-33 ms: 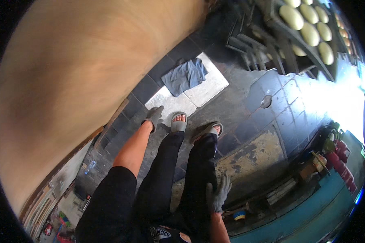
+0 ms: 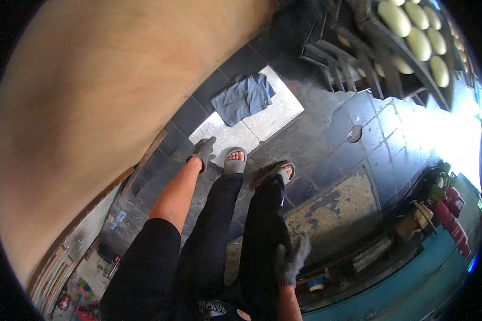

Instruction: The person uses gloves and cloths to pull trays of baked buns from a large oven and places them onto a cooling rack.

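My left hand (image 2: 203, 150), in a grey knit glove, hangs just left of my left sandal (image 2: 234, 161) as seen from above, beside the large tan surface (image 2: 112, 96). Its fingers are apart and it holds nothing. My right hand (image 2: 293, 260), gloved the same way, hangs by my right thigh. Thumb and fingers stand apart with nothing between them, slightly blurred. Beyond my feet a grey-blue cloth (image 2: 243, 100) lies crumpled on pale floor slabs (image 2: 278, 109).
A dark metal rack (image 2: 388, 69) at the upper right carries trays of pale oval dough pieces (image 2: 419, 44). A teal bench (image 2: 412, 283), a yellow-and-blue round container (image 2: 316, 284) and red machinery (image 2: 449, 216) stand at the lower right. A floor drain (image 2: 354, 134) lies nearer the bright doorway.
The view has shifted slightly, and the rack sits a little farther right. My right hand has turned and moved slightly; my left hand stays almost where it was.
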Demonstrator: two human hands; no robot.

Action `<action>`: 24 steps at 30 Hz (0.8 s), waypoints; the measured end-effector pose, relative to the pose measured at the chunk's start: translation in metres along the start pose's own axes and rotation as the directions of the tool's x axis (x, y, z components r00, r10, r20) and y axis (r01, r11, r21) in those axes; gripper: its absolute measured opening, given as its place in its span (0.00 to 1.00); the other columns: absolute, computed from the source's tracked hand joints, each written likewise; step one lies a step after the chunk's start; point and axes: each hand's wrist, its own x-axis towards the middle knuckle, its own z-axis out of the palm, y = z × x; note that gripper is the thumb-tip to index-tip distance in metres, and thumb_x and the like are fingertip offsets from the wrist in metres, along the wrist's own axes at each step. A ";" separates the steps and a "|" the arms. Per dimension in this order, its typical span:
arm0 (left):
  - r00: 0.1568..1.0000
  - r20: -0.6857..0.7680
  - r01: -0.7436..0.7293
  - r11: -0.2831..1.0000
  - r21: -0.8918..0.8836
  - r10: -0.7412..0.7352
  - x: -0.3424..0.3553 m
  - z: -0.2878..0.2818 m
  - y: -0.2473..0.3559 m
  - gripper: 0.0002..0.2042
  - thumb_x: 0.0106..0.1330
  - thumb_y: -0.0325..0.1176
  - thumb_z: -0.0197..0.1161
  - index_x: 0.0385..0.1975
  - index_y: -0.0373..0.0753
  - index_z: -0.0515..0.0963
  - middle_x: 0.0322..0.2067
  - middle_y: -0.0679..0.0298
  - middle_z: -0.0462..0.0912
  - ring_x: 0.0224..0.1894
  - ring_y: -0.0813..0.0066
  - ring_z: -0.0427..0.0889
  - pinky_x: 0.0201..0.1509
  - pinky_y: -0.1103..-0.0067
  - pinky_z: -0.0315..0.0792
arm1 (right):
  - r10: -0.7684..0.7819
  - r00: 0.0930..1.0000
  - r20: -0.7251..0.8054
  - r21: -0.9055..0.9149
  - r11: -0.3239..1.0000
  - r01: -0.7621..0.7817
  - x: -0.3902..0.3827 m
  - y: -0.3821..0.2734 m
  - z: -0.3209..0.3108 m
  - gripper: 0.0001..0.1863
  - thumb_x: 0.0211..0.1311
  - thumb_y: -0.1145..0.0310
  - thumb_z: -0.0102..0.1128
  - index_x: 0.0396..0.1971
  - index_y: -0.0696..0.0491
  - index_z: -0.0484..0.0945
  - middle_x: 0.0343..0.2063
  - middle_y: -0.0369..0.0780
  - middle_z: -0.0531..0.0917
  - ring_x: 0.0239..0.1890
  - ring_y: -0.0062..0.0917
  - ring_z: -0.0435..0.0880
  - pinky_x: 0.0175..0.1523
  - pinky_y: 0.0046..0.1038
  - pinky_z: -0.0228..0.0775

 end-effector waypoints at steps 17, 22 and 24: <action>0.717 -0.235 -0.612 0.755 0.236 0.656 0.042 0.091 0.072 0.19 0.66 0.39 0.68 0.53 0.34 0.81 0.44 0.58 0.88 0.44 0.71 0.83 0.50 0.72 0.76 | -0.132 0.989 0.069 0.033 0.991 0.130 0.084 0.043 -0.033 0.36 0.62 0.64 0.70 0.68 0.59 0.66 0.71 0.54 0.65 0.69 0.51 0.69 0.70 0.48 0.64; 0.760 0.199 -0.587 0.522 0.619 0.618 -0.239 0.147 0.159 0.25 0.53 0.49 0.74 0.43 0.38 0.78 0.39 0.47 0.84 0.44 0.46 0.85 0.47 0.59 0.76 | -0.105 0.983 0.150 0.395 0.918 0.038 0.125 -0.036 -0.053 0.28 0.70 0.54 0.63 0.60 0.61 0.73 0.64 0.51 0.74 0.69 0.41 0.70 0.70 0.42 0.64; 0.719 0.336 -0.605 0.309 0.734 0.609 -0.323 0.136 0.147 0.22 0.61 0.52 0.68 0.43 0.39 0.80 0.36 0.47 0.86 0.39 0.51 0.87 0.45 0.60 0.78 | -0.062 0.980 0.188 0.724 0.683 -0.095 0.131 -0.074 -0.061 0.27 0.75 0.52 0.57 0.60 0.60 0.75 0.62 0.49 0.76 0.66 0.36 0.73 0.68 0.38 0.66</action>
